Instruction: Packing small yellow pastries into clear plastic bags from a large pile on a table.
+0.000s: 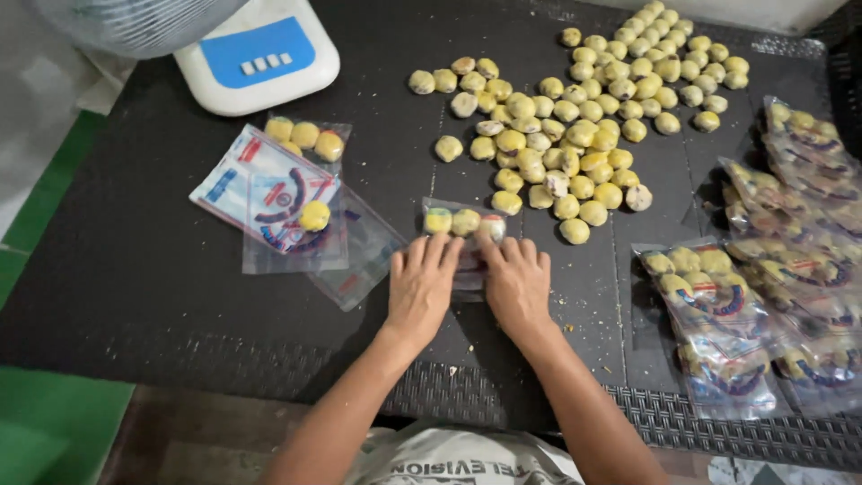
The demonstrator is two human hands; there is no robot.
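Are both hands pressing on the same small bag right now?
Yes. The left hand and right hand lie side by side on one clear bag holding round yellow pieces.

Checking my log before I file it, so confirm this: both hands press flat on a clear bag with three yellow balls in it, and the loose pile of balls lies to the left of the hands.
One detail is wrong. In the head view the loose pile of balls lies beyond the hands and to their right, not left. The rest stands: left hand and right hand press flat on the clear bag with three yellow balls.

Small food-packing workspace — black mat table [135,269], heap of yellow round sweets [575,126], filled printed plastic bags [763,296] stacked right, white-blue weighing scale [260,58] — hand production, not home kitchen.
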